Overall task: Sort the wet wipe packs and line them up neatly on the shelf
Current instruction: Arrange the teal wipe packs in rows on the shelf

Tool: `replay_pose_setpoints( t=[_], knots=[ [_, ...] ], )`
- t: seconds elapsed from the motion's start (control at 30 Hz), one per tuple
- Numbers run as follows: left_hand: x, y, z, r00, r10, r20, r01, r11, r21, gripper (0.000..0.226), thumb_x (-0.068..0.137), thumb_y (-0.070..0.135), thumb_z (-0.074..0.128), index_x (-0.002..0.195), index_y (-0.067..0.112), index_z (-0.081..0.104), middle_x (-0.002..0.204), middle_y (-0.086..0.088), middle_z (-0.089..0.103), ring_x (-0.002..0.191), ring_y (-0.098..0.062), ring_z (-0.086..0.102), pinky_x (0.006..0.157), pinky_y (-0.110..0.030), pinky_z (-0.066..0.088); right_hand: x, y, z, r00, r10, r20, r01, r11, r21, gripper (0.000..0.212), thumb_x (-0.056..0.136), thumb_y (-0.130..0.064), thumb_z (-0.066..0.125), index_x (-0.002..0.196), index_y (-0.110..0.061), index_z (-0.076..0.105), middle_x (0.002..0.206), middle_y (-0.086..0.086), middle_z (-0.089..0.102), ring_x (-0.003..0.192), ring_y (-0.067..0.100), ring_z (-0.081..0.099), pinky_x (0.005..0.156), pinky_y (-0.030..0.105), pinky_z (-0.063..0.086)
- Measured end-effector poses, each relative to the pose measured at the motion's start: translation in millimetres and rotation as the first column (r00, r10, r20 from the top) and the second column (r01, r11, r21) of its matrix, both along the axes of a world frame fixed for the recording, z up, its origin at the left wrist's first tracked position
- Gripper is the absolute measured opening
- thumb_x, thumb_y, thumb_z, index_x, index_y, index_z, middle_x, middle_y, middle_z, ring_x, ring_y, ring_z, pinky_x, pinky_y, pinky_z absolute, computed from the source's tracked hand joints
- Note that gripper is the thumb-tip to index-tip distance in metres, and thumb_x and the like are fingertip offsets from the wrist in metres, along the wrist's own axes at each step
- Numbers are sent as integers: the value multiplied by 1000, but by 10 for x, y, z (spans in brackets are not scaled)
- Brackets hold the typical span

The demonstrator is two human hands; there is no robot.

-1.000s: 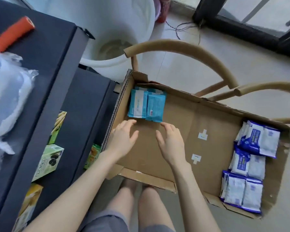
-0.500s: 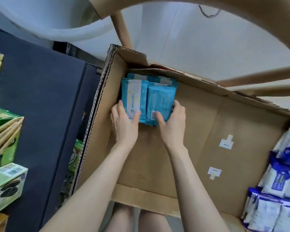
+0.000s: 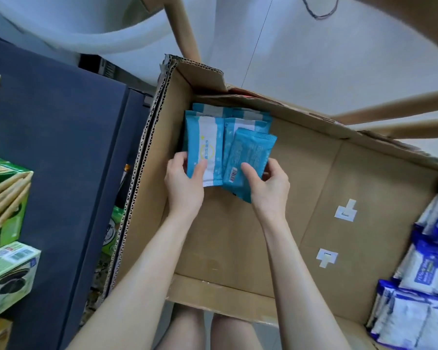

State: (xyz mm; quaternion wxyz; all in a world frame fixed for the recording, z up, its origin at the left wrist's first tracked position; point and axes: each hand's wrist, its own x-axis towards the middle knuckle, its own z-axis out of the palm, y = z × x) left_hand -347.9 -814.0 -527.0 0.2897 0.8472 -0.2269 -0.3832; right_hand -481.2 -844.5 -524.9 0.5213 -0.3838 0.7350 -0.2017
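Plenty of cardboard box [image 3: 238, 248] floor lay bare; at its far-left corner, left hand [image 3: 185, 184] pinched a striped pack [image 3: 205, 142], right hand [image 3: 269, 189] gripped a tilted pack [image 3: 252, 152].

Loads of bare box floor [image 3: 311, 188] right of the grip, box wall [image 3: 166, 127] close on its left, teal packs [image 3: 250, 122] stacked just beyond

Open cardboard box [image 3: 238, 236], teal wet wipe packs [image 3: 208, 137] stacked in its far left corner, blue-and-white wipe packs [image 3: 420, 274] along its right wall, two white stickers [image 3: 345, 212] on its floor between them, dark shelf [image 3: 61, 147] just beside its left wall.
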Motion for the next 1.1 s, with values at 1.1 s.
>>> replay_pose_setpoints(
  t=[1.1],
  knots=[
    [-1147,3523,2885,852,358,-382,-495,791,-360,8,89,19,65,85,23,71,90,-6,72,85,-21,66,83,-48,52,-954,2612,2923,772,585,248,-591,804,-58,59,70,-36,82,111,-27,40,102,-9,59,90,12,66,58,26,51]
  ],
)
